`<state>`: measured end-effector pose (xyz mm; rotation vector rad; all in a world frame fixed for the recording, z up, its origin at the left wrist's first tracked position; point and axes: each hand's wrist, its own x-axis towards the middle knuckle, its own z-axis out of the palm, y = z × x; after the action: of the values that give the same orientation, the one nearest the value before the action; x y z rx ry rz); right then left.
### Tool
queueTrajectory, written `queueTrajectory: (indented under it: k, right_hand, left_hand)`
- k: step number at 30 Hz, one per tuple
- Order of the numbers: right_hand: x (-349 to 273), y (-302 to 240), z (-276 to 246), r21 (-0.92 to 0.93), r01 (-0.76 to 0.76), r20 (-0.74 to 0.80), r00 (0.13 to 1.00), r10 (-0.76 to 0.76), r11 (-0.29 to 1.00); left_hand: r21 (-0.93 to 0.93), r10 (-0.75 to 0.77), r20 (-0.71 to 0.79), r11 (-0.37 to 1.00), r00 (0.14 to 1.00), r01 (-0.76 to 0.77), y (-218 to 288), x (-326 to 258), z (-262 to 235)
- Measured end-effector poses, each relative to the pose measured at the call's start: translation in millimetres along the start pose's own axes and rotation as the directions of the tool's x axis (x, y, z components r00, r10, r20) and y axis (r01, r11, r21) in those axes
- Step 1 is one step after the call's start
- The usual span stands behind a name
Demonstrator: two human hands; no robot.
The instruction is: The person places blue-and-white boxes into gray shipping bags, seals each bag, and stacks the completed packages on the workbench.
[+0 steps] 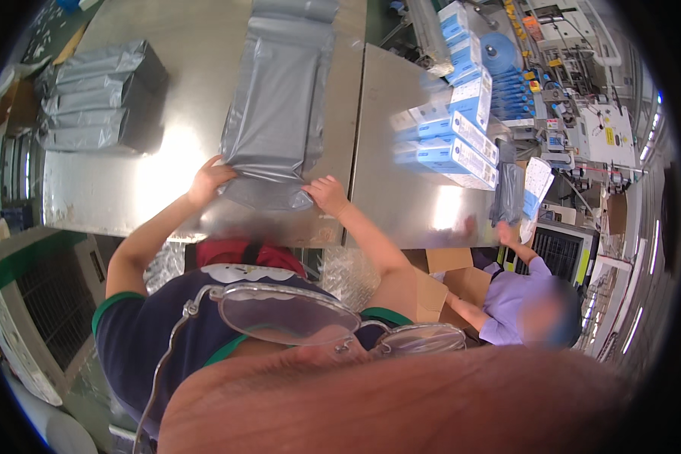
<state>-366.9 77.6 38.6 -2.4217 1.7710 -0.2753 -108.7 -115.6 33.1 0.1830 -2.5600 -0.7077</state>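
Observation:
In front of me a long grey plastic bag (276, 106) lies on the metal table (193, 57), its near end toward my body. Something boxy seems to fill the bag, but its content is hidden. At the bag's near left corner my left hand (211, 181) has its fingers closed on the plastic edge. My right hand (328, 196) pinches the near right corner. Between both hands the loose flap (265, 195) is spread and creased. Another grey bag reaches past the far edge of the view.
Several wrapped grey packages (94, 98) stand in a row at the left. Blue-and-white boxes (458, 155) are stacked on the right-hand table. A co-worker (514, 303) in a lilac top handles a grey bag (509, 185) beside a cardboard box (465, 284). Machinery (575, 129) stands beyond.

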Motion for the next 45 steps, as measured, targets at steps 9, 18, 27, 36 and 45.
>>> queueTrajectory:
  k: [9,18,27,36,45]
  right_hand:
    - [71,16,78,0.520,-0.716,0.075,0.581,0.811,0.465]
    - [12,86,-73,0.407,-0.548,0.019,0.805,0.592,0.731]
    - [-172,263,-111,-0.256,-0.726,-0.011,0.662,0.749,0.638]
    - [-109,187,-135,-0.277,-0.551,-0.014,0.821,0.570,0.787]
    - [3,97,-184,0.839,-0.434,0.134,0.749,0.649,0.328]
  left_hand:
    - [-0.433,-0.858,-0.153,0.504,0.490,0.747,-67,7,92]
    - [-0.708,-0.710,0.521,-0.049,0.474,0.705,-16,63,-13]
    - [0.736,-0.793,0.250,0.529,0.555,0.423,7,-41,-170]
    - [0.919,-0.886,-0.342,-0.245,0.314,0.310,-81,-169,-284]
    - [0.329,-0.263,0.005,0.912,0.965,0.247,-3,18,-45]
